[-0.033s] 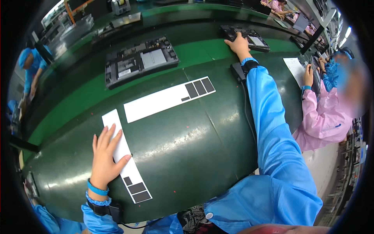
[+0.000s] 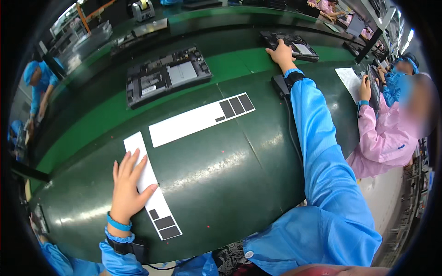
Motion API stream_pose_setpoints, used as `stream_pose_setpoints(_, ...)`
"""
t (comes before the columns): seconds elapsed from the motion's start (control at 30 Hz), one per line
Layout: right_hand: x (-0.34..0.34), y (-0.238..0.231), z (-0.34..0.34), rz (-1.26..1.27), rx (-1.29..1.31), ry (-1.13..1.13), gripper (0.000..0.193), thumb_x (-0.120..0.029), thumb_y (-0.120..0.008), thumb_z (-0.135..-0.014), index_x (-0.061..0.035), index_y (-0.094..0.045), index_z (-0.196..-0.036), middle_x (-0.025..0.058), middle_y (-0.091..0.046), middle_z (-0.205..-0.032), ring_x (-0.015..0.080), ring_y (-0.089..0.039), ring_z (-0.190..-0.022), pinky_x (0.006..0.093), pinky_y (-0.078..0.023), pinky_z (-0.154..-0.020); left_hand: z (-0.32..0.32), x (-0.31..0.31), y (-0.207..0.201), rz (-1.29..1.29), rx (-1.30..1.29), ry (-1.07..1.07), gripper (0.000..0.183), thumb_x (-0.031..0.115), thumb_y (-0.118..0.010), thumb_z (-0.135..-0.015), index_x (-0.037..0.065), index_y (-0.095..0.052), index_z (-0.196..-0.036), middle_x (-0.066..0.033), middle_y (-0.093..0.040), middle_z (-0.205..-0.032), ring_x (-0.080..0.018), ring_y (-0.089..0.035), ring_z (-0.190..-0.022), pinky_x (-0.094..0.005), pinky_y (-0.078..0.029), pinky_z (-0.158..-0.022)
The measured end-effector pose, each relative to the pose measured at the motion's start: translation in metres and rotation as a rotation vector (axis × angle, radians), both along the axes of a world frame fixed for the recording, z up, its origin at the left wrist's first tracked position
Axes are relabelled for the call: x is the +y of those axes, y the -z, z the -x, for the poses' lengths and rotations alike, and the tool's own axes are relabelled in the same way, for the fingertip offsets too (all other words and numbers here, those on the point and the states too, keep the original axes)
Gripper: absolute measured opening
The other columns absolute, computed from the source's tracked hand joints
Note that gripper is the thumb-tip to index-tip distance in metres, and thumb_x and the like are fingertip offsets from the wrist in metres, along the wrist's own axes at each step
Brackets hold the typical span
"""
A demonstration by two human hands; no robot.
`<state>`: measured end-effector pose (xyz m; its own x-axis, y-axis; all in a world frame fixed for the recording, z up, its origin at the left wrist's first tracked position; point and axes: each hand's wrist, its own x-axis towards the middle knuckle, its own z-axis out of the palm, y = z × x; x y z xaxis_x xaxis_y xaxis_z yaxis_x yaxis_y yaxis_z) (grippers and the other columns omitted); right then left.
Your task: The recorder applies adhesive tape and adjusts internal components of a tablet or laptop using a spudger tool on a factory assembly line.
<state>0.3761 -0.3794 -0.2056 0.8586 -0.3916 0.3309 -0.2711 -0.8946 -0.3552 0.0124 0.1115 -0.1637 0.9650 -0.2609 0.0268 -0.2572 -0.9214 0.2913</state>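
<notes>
My left hand [image 2: 130, 191] lies with its fingers spread on a long white label sheet [image 2: 161, 209] that has several black rectangles at its near end. Beyond it, slightly to the right, a second white sheet [image 2: 184, 123] lies crosswise, with black rectangles at its right end. Stretched far forward, my right hand [image 2: 282, 54] grips the near left edge of a black opened laptop base [image 2: 304, 48] with a silver block inside. Some of that hand's fingertips are hidden over the base. Another opened laptop base [image 2: 168, 76] sits at the back, left of my right hand.
A green belt strip [image 2: 232, 62] runs along the back of the dark green table [image 2: 216, 193]. Under my right wrist is a black box [image 2: 280, 86] with a cable. At right, a co-worker in pink [image 2: 380, 133] holds a dark device near a printed paper [image 2: 347, 83].
The view has shifted very slightly. Both hands keep their places on the sheet and the laptop base.
</notes>
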Motion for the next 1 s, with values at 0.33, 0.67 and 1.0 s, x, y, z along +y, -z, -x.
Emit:
stream_pose_setpoints(0.33,-0.048,-0.041,0.064,-0.012,-0.018,-0.424,0.049,-0.016,-0.076,-0.071,-0.0024,-0.064,-0.116,0.0181,-0.067,-0.110,0.0316,-0.063,-0.106,0.0348,-0.048,-0.093,0.003,0.000,-0.001,0.022,-0.015,0.022,0.068,0.036,-0.070,-0.078,0.011,-0.050,-0.138,-0.0149,-0.037,-0.149,-0.0356,-0.029,-0.141,-0.0584,-0.013,-0.113)
stream_pose_setpoints(0.67,-0.041,-0.059,0.284,-0.245,-0.032,-0.575,0.047,-0.001,-0.072,-0.072,0.0040,-0.060,-0.117,0.0164,-0.064,-0.120,0.0233,-0.056,-0.119,0.0326,-0.040,-0.102,0.003,0.009,0.000,-0.012,-0.035,0.027,0.068,0.033,-0.067,-0.079,0.013,-0.047,-0.140,-0.0122,-0.035,-0.152,-0.0331,-0.026,-0.143,-0.0563,-0.014,-0.114)
stream_pose_setpoints(1.0,0.121,-0.064,0.466,-0.586,0.299,-0.726,0.066,-0.007,-0.076,-0.072,-0.0051,-0.050,-0.132,0.0135,-0.046,-0.145,0.0332,-0.017,-0.147,0.0443,-0.018,-0.115,0.002,0.004,-0.001,0.014,-0.036,-0.005,0.068,0.030,-0.069,-0.079,0.013,-0.047,-0.140,-0.0121,-0.035,-0.152,-0.0338,-0.026,-0.143,-0.0555,-0.014,-0.114)
